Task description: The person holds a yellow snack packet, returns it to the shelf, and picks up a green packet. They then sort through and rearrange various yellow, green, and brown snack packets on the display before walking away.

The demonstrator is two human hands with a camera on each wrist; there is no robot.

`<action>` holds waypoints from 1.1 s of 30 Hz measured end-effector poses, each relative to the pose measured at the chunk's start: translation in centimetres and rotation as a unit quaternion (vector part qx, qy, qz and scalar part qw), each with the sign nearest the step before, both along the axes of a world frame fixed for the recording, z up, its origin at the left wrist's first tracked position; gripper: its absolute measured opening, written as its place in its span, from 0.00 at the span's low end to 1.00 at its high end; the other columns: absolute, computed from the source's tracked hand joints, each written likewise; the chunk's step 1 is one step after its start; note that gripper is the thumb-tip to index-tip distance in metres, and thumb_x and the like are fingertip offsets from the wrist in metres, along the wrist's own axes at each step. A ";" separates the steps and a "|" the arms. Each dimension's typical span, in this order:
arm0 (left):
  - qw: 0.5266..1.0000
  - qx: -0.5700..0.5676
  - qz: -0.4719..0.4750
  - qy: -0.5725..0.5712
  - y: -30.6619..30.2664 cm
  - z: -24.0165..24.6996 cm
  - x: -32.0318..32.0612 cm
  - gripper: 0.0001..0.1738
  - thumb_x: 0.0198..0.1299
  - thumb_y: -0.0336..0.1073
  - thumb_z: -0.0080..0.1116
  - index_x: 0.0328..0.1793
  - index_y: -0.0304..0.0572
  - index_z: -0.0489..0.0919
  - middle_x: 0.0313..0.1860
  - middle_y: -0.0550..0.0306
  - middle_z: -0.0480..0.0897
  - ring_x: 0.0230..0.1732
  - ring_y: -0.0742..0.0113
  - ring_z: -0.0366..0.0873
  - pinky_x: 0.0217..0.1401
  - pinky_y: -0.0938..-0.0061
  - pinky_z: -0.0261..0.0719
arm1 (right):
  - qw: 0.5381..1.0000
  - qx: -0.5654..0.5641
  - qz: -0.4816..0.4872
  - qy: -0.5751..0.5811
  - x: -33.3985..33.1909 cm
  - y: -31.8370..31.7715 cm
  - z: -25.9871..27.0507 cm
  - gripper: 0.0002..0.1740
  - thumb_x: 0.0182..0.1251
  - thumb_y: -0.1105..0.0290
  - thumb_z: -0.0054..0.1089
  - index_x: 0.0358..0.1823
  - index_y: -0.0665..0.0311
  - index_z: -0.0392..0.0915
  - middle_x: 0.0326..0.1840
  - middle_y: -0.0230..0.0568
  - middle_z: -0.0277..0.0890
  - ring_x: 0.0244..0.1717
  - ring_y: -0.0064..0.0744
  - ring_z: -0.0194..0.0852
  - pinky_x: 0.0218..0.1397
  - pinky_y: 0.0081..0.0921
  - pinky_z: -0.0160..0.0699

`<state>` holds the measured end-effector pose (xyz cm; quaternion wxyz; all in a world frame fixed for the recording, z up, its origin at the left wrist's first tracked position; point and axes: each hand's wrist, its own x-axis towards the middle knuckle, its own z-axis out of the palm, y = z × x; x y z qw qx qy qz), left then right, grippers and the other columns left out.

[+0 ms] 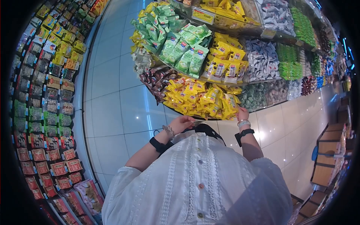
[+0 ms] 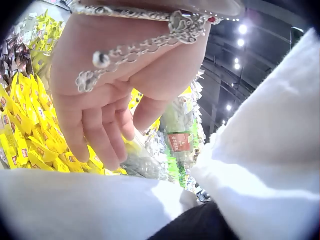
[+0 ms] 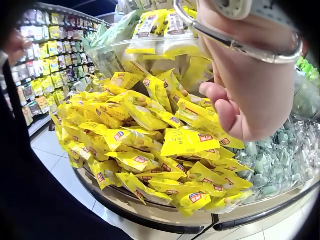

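Below the front edge of the candy display, my left hand (image 1: 182, 123) hangs with its fingers loosely bent. The left wrist view shows that hand (image 2: 107, 95) from the palm side, with nothing seen in it. My right hand (image 1: 243, 113) is at the right edge of the heaped small yellow packets (image 1: 202, 96). In the right wrist view the bent fingers (image 3: 222, 105) are close over the yellow packets (image 3: 145, 135), and no packet shows between them. Part of that hand is hidden behind the wrist.
Green packets (image 1: 185, 48) and larger yellow bags (image 1: 225, 60) fill the tier above. Clear-wrapped greenish sweets (image 3: 272, 160) lie right of the yellow heap. A dark rim (image 3: 145, 222) edges the display. Shelves of packaged goods (image 1: 48, 101) stand left across the tiled floor (image 1: 108, 108).
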<state>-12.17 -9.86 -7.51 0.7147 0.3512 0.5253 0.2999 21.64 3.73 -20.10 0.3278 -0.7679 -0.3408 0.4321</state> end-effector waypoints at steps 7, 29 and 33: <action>0.999 0.038 0.031 -0.012 0.2 -0.5 -0.1 0.11 0.59 0.30 0.49 0.47 0.36 0.73 0.37 0.60 0.78 0.36 0.76 0.75 0.42 0.82 0.74 | 0.993 0.091 0.066 -0.030 -2.6 -0.8 2.7 0.15 0.54 0.61 0.60 0.23 0.67 0.75 0.12 0.34 0.69 0.13 0.21 0.64 0.16 0.18 0.61; 0.970 0.122 -0.085 0.194 1.9 -2.7 -3.7 0.15 0.53 0.35 0.52 0.46 0.41 0.76 0.39 0.51 0.79 0.39 0.62 0.77 0.45 0.72 0.73 | 0.943 -0.077 0.249 0.207 -14.9 -3.9 10.4 0.12 0.60 0.62 0.55 0.34 0.64 0.73 0.20 0.33 0.72 0.17 0.18 0.68 0.20 0.14 0.67; 0.954 0.147 -0.145 0.216 2.3 -1.9 -10.8 0.17 0.52 0.35 0.53 0.50 0.42 0.74 0.43 0.52 0.77 0.38 0.64 0.76 0.43 0.73 0.74 | 0.949 -0.064 0.193 0.241 -19.8 -5.3 11.3 0.10 0.60 0.65 0.54 0.38 0.64 0.73 0.22 0.34 0.73 0.18 0.20 0.70 0.21 0.15 0.70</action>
